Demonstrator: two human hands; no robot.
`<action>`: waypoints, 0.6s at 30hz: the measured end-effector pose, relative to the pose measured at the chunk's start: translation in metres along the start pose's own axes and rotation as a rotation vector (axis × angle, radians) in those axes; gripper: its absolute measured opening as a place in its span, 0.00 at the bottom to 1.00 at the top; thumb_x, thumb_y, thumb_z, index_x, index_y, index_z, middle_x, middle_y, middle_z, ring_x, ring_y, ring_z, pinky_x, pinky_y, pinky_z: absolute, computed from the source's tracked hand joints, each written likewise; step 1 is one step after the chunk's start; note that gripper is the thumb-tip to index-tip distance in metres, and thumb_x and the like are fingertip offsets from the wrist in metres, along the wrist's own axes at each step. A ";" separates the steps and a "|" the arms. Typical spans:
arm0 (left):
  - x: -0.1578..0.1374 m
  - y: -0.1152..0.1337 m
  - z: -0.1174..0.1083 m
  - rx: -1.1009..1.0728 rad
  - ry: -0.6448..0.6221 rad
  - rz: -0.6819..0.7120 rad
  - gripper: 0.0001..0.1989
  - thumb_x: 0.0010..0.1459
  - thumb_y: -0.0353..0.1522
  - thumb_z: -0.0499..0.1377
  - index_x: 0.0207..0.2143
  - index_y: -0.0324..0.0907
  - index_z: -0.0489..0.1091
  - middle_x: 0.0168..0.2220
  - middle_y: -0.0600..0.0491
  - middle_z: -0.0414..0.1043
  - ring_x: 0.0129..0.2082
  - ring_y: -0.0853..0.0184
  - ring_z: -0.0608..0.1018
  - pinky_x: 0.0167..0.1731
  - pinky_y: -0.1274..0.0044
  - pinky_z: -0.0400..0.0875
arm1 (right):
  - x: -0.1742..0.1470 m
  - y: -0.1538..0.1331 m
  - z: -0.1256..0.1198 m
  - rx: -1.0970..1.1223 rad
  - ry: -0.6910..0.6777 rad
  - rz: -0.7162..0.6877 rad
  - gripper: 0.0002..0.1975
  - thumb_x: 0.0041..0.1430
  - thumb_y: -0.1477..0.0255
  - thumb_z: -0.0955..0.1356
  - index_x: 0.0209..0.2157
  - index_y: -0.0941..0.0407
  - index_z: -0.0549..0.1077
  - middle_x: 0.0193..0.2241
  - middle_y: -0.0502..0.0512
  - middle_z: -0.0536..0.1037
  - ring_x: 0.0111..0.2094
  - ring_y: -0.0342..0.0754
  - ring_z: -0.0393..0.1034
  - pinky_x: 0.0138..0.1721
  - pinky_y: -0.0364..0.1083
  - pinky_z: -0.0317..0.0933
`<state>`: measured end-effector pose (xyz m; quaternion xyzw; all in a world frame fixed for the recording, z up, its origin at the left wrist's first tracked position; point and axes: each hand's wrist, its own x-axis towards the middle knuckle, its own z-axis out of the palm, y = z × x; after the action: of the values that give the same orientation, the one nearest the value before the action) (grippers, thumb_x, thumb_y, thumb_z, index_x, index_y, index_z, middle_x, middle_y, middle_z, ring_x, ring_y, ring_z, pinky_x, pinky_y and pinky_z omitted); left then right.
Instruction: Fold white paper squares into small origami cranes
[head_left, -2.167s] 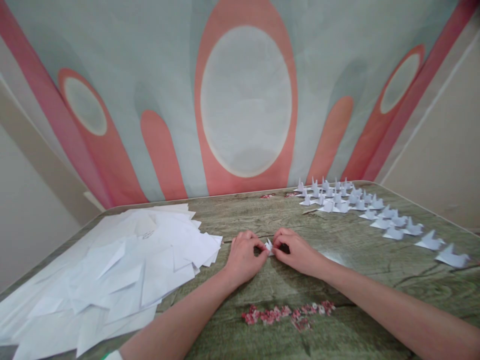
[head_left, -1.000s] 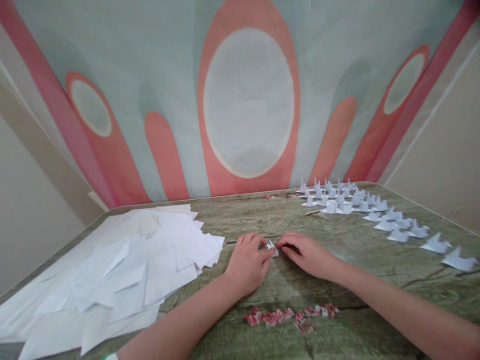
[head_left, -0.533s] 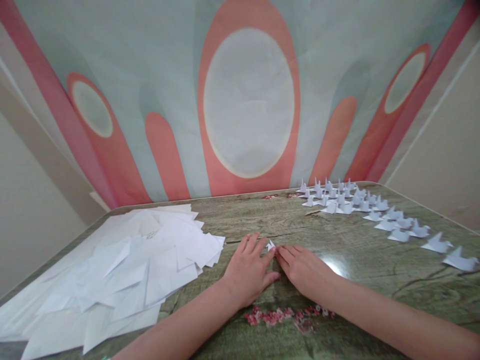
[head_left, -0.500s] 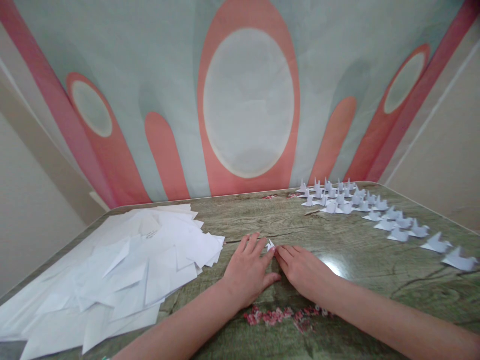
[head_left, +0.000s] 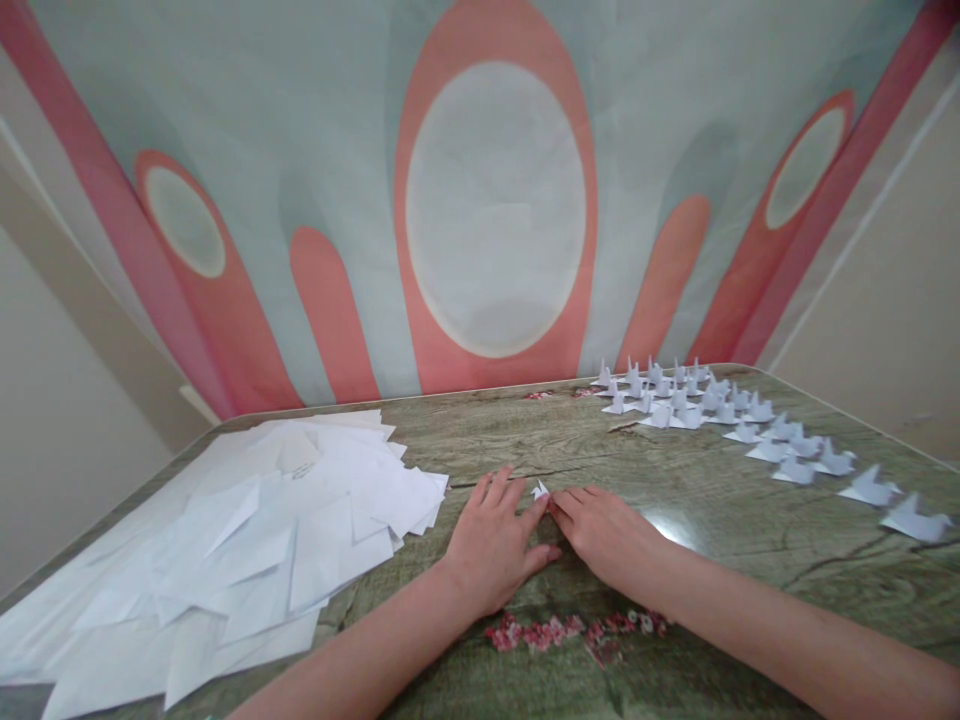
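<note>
A small white folded paper piece [head_left: 540,490] lies on the table at the middle, its pointed tips showing just beyond my fingertips. My left hand [head_left: 491,545] rests palm down with its fingers spread, the index fingertip against the left side of the paper. From the right, my right hand [head_left: 604,530] has its fingers bent and pressed together at the paper's near right edge. Most of the piece is hidden behind the fingers of both hands.
A wide, untidy heap of white paper sheets [head_left: 247,545] covers the table's left side. Several folded paper birds [head_left: 795,468] stand in rows at the right and far right. Pink flower prints [head_left: 547,632] mark the wood-patterned table [head_left: 465,440]. A patterned wall covering [head_left: 495,370] rises behind.
Both hands stay at the folded paper in nearly the same pose. The whole view has shifted very slightly; the paper heap and the birds have not moved.
</note>
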<state>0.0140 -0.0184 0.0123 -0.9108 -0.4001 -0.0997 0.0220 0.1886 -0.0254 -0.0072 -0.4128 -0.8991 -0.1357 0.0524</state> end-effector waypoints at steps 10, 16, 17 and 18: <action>0.003 -0.006 0.002 -0.007 0.002 0.021 0.26 0.55 0.48 0.49 0.53 0.47 0.59 0.54 0.46 0.60 0.59 0.54 0.53 0.55 0.60 0.48 | -0.001 0.005 0.001 0.055 -0.004 0.036 0.11 0.54 0.80 0.63 0.39 0.61 0.72 0.33 0.60 0.74 0.35 0.52 0.68 0.36 0.49 0.60; 0.002 -0.008 0.002 -0.037 -0.001 0.026 0.27 0.56 0.49 0.48 0.54 0.47 0.59 0.55 0.47 0.59 0.59 0.54 0.53 0.55 0.60 0.48 | -0.002 0.008 0.008 0.155 0.063 0.095 0.11 0.55 0.79 0.63 0.38 0.59 0.74 0.34 0.58 0.75 0.37 0.52 0.67 0.39 0.50 0.59; 0.001 -0.008 0.004 -0.048 0.001 0.023 0.27 0.56 0.49 0.48 0.54 0.47 0.59 0.55 0.47 0.58 0.59 0.55 0.53 0.55 0.60 0.49 | -0.002 0.008 0.009 0.182 0.085 0.114 0.11 0.55 0.80 0.63 0.38 0.58 0.74 0.34 0.58 0.75 0.37 0.51 0.67 0.40 0.50 0.58; 0.001 -0.009 0.005 -0.062 0.004 0.018 0.26 0.56 0.48 0.48 0.54 0.47 0.59 0.55 0.47 0.58 0.59 0.55 0.54 0.55 0.60 0.49 | -0.002 0.008 0.010 0.216 0.109 0.139 0.11 0.55 0.81 0.62 0.37 0.58 0.74 0.34 0.57 0.75 0.37 0.51 0.67 0.40 0.49 0.58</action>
<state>0.0094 -0.0108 0.0070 -0.9143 -0.3887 -0.1137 -0.0048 0.1958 -0.0193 -0.0154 -0.4580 -0.8736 -0.0565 0.1545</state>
